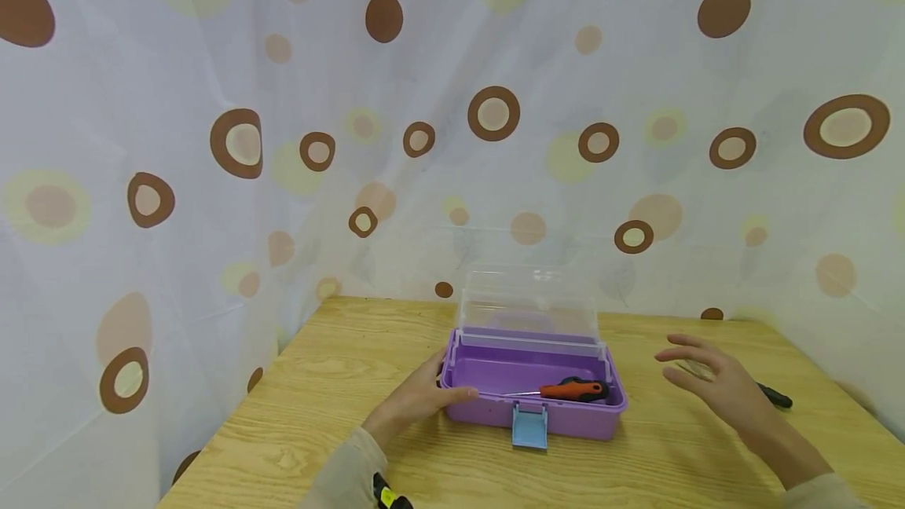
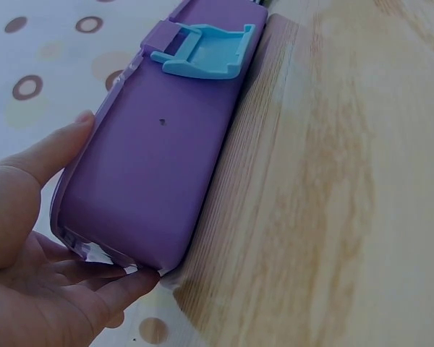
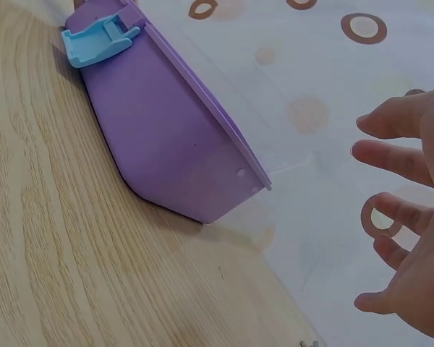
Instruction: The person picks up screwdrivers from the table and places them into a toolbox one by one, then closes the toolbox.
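Note:
A purple toolbox (image 1: 488,413) sits on the table, its clear lid (image 1: 530,301) raised at the back and its light-blue latch (image 1: 530,426) hanging down in front. Inside lies a screwdriver (image 1: 574,390) with an orange and black handle, its shaft pointing left. My left hand (image 1: 423,393) grips the box's left end. In the left wrist view its thumb (image 2: 66,144) is at the front rim and its fingers (image 2: 123,293) reach around the end wall. Off to the right of the box, my right hand (image 1: 728,395) is held over the table with fingers spread, holding nothing.
A black handle (image 1: 775,396) shows on the table beyond the right hand, the rest of it hidden. At the bottom edge, beside the left sleeve, is a black-and-yellow object (image 1: 390,496). A spotted curtain (image 1: 452,179) hangs behind the wooden table (image 1: 332,360).

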`<state>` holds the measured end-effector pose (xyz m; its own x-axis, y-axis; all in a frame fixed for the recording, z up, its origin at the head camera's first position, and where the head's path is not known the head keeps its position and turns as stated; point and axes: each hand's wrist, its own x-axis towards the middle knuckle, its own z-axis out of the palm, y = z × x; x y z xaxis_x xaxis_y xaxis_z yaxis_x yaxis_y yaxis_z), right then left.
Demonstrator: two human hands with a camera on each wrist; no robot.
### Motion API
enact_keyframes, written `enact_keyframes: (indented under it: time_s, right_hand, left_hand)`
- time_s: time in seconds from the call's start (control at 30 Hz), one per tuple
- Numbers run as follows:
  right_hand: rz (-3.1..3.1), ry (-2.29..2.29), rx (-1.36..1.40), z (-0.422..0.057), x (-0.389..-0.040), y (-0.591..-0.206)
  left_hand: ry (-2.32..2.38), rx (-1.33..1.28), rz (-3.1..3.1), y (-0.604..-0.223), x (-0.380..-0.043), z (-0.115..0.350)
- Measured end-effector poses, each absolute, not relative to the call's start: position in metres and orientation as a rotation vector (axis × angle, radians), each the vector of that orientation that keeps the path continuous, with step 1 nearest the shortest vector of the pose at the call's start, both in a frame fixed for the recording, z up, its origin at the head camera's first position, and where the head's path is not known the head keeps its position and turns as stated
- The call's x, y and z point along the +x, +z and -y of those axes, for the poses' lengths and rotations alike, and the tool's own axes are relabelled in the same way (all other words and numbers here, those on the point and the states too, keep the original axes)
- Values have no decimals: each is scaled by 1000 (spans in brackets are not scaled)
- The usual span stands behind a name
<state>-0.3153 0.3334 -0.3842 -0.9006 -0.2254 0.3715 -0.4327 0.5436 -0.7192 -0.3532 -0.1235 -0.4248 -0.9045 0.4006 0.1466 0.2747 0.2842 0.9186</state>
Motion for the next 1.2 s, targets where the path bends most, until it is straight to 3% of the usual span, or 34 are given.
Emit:
enact_keyframes:
  time_s: [0.8,1.2]
  right_hand:
    - [2602,1331,388,-378,-298,-398]
    - [2725,1371,141,-404,-294,-405]
  left_hand:
    - [1710,653,-2400,-423,-353,124]
    - [1714,638,-2406,-423,-352,123]
